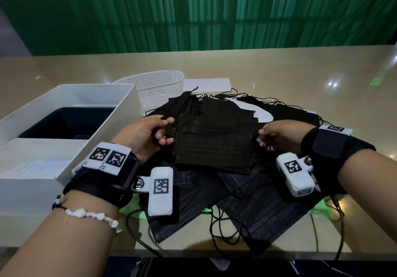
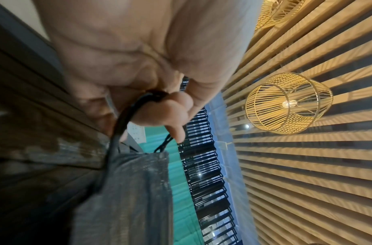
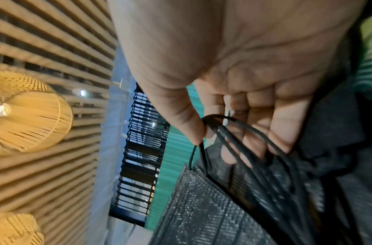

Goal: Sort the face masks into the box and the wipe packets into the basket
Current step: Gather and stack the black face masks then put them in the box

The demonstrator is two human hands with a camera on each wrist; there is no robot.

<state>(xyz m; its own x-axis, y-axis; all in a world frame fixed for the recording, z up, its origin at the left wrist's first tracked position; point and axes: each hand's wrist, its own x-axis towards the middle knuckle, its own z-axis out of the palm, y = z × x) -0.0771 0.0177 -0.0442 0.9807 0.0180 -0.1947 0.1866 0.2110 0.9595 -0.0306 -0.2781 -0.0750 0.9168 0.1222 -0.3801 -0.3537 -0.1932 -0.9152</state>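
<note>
Both hands are up over the middle of the table (image 1: 279, 66), holding one stack of black masks (image 1: 214, 141) between them. The left hand (image 1: 146, 134) pinches the left end of the stack, and the left wrist view shows its fingers (image 2: 176, 112) curled round the ear strings. The right hand (image 1: 277, 135) pinches the right end, with its thumb and fingers (image 3: 279, 129) closed on a bunch of ear strings. The stack sits a little above the pile, stretched flat from hand to hand.

The job looks like it is near the start. The white box (image 1: 64, 113) stands at the left edge of the table. Its inside is dark, and I cannot tell if any masks are in there yet. The white basket (image 1: 159, 87) sits behind the pile, next to the far corner of the box. I cannot see its bottom, but no packets show in it.

Lots of masks are left. A big loose pile (image 1: 247, 201) covers the middle and near edge of the table, with strings hanging out. Something green (image 1: 133, 210) peeks out from under the pile near the front edge. It may be a wipe packet, but most of it is hidden. A white thing (image 1: 253, 109) shows under the masks at the back, and I cannot tell what it is.

I think the stack in the hands goes into the box next
</note>
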